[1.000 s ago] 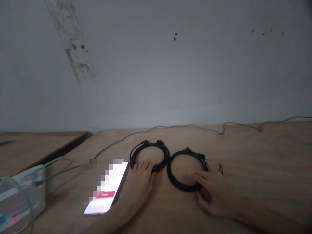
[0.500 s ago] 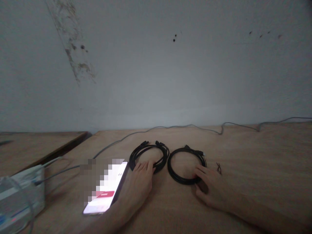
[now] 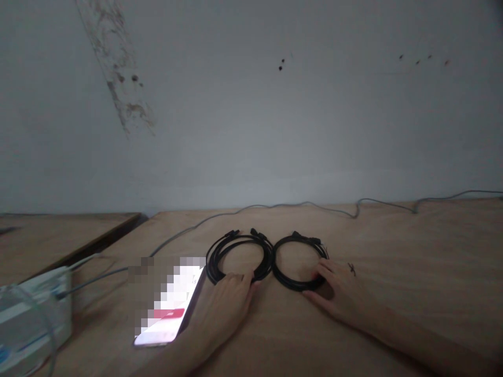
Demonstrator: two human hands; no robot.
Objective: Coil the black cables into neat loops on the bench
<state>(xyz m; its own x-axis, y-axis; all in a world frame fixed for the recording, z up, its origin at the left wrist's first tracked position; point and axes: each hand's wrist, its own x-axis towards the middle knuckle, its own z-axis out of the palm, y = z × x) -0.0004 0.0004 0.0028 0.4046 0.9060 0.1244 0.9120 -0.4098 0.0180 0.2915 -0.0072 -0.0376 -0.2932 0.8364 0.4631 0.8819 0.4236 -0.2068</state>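
Observation:
Two coiled black cables lie flat on the wooden table, their rings touching. The left coiled cable [image 3: 268, 256] has its plug ends at the far side. My left hand [image 3: 231, 301] is closed over its near rim, fingers curled and fingertips partly hidden. On the right, the other coiled cable [image 3: 288, 283] also has its connectors at the far edge. My right hand [image 3: 341, 293] holds its near right rim, with the thumb below and the fingers above.
A lit phone [image 3: 167, 327], partly pixelated, lies left of my left hand. A white power strip [image 3: 43, 314] sits at the far left. A grey cord [image 3: 220, 214] runs along the wall. A small dark twist tie [image 3: 351, 269] lies beyond my right hand.
The right coiled cable has shifted slightly left and away from me, up against the left one. My right hand moved with it; my left hand has come slightly nearer to me.

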